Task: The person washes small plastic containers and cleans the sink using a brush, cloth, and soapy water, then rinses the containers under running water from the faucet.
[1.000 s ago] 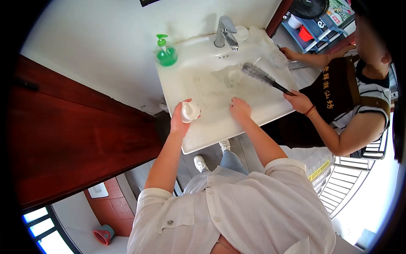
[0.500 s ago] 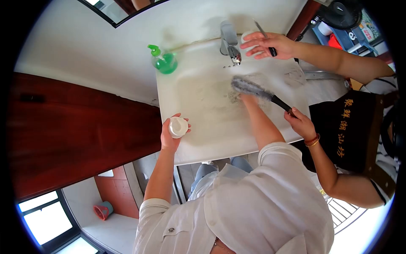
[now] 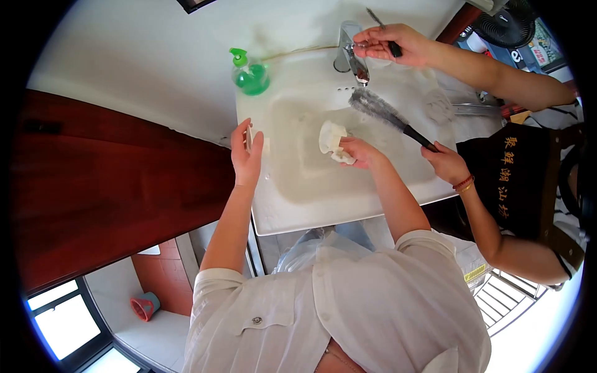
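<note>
Your right hand [image 3: 359, 152] grips white wad [image 3: 331, 137] over sink [image 3: 305, 214], likely to contain drips; left hand [image 3: 247, 158] half-curled, hold unclear.

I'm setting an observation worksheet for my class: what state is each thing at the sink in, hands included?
White wad: crumpled
Right hand: closed on the wad
Left hand: curved, grip unclear
Soap bottle: upright, partly filled
Faucet: flow unclear
Sink: water inside unclear
Brush: in a co-worker's hand
Thin tool: in their other hand
</note>
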The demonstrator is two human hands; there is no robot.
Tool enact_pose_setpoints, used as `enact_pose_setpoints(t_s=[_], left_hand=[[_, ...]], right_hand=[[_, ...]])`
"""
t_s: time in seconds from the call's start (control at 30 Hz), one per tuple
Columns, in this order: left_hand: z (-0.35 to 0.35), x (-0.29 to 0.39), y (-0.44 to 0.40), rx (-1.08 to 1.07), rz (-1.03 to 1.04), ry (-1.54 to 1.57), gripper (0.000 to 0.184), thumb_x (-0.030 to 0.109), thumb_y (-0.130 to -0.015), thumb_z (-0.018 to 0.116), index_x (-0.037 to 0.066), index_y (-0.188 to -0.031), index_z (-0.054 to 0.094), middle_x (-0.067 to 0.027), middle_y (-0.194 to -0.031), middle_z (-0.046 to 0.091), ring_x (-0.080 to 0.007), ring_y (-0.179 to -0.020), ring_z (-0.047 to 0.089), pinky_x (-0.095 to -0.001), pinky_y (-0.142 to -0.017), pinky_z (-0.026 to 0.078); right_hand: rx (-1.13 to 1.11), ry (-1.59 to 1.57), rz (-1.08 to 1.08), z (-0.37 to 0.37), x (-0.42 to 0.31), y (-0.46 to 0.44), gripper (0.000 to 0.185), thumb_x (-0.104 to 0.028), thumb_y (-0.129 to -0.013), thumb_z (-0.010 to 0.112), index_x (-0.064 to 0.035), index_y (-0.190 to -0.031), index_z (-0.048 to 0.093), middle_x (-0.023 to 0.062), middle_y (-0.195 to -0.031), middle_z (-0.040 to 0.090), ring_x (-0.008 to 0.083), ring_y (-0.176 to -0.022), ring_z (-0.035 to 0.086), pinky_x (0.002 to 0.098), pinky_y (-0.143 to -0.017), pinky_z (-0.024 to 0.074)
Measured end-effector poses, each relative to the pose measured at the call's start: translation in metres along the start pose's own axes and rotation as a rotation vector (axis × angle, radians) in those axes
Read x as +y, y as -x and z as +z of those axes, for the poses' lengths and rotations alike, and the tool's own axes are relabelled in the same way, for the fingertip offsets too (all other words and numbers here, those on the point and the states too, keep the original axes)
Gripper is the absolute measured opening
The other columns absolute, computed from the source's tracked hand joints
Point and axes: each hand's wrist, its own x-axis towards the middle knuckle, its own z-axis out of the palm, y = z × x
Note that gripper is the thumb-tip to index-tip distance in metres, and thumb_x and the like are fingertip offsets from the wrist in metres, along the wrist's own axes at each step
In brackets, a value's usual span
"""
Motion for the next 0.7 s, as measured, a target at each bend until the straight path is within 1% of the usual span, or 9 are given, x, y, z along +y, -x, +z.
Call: enact_pose_setpoints(t_s=[0.1,0.13,0.2,0.23,0.3,0.43,0.5,0.63,0.7], left_hand=[[0.002,-0.002,-0.004,-0.036,0.385,-0.488,0.048,0.017,-0.074,0.066,0.006,-0.117,0.048,-0.0137,-0.112,0.047,-0.0313,-0.105,0.045,-0.0379,-0.089,0.039],[0.003,-0.004,-0.003,-0.035,0.384,-0.486,0.048,0.017,-0.074,0.066,0.006,-0.117,0.048,-0.0137,-0.112,0.047,-0.0313,-0.105,0.045,-0.0379,-0.089,0.039],[-0.003,-0.010,-0.006,-0.102,0.390,-0.694,0.052,0.020,-0.070,0.068,0.008,-0.117,0.049,-0.0132,-0.115,0.046,-0.0307,-0.104,0.045,-0.0404,-0.089,0.038],[-0.003,-0.013,-0.006,-0.101,0.392,-0.696,0.052,0.020,-0.070,0.068,0.008,-0.117,0.049,-0.0132,-0.115,0.046,-0.0307,-0.104,0.045,-0.0404,-0.089,0.038],[-0.005,-0.015,-0.008,-0.186,0.388,-0.962,0.058,0.026,-0.068,0.070,0.011,-0.119,0.048,-0.0123,-0.118,0.045,-0.0295,-0.106,0.045,-0.0423,-0.091,0.036],[-0.009,-0.006,-0.008,-0.235,0.410,-1.039,0.061,0.032,-0.066,0.070,0.012,-0.120,0.049,-0.0124,-0.119,0.043,-0.0284,-0.109,0.043,-0.0457,-0.096,0.029],[-0.010,-0.002,-0.009,-0.265,0.429,-1.096,0.066,0.036,-0.065,0.070,0.013,-0.122,0.048,-0.0127,-0.121,0.042,-0.0288,-0.112,0.040,-0.0484,-0.100,0.024],[-0.011,0.006,-0.009,-0.287,0.432,-1.130,0.068,0.037,-0.065,0.071,0.014,-0.124,0.047,-0.0134,-0.124,0.040,-0.0289,-0.114,0.039,-0.0510,-0.100,0.023],[-0.012,0.009,-0.009,-0.273,0.417,-1.105,0.070,0.039,-0.064,0.071,0.012,-0.124,0.046,-0.0128,-0.129,0.037,-0.0289,-0.119,0.036,-0.0495,-0.103,0.020]], right_hand=[[0.056,-0.039,-0.095,0.013,-0.003,0.001,0.032,-0.023,-0.083,0.059,-0.0109,-0.112,0.057,-0.0007,-0.097,0.060,0.0095,-0.085,0.056,0.0246,-0.072,0.0440],[0.057,-0.037,-0.095,0.016,-0.005,0.004,0.032,-0.023,-0.083,0.059,-0.0109,-0.112,0.057,-0.0007,-0.097,0.060,0.0095,-0.085,0.056,0.0246,-0.072,0.0440],[0.195,0.251,-0.242,0.025,-0.012,0.006,0.032,-0.020,-0.082,0.060,-0.0062,-0.110,0.058,0.0005,-0.095,0.061,0.0094,-0.083,0.056,0.0259,-0.071,0.0457],[0.194,0.251,-0.243,0.028,-0.016,0.010,0.032,-0.020,-0.082,0.060,-0.0062,-0.110,0.058,0.0005,-0.095,0.061,0.0094,-0.083,0.056,0.0259,-0.071,0.0457],[0.317,0.283,-0.350,0.036,-0.020,0.016,0.023,-0.017,-0.084,0.055,-0.0021,-0.100,0.061,0.0002,-0.086,0.061,0.0080,-0.079,0.053,0.0224,-0.069,0.0416],[0.315,0.340,-0.423,0.035,-0.026,0.019,0.021,-0.017,-0.085,0.054,0.0004,-0.095,0.059,-0.0004,-0.082,0.060,0.0077,-0.073,0.050,0.0226,-0.066,0.0405],[0.347,0.517,-0.491,0.031,-0.029,0.017,0.021,-0.018,-0.085,0.053,0.0008,-0.092,0.059,-0.0013,-0.081,0.059,0.0078,-0.071,0.048,0.0229,-0.066,0.0402],[0.323,0.544,-0.480,0.033,-0.041,0.017,0.022,-0.018,-0.085,0.053,0.0013,-0.093,0.058,-0.0002,-0.081,0.059,0.0081,-0.071,0.048,0.0230,-0.066,0.0401],[0.263,0.392,-0.427,0.040,-0.047,0.022,0.021,-0.016,-0.084,0.053,0.0019,-0.094,0.058,0.0016,-0.082,0.060,0.0085,-0.073,0.051,0.0231,-0.067,0.0409]])
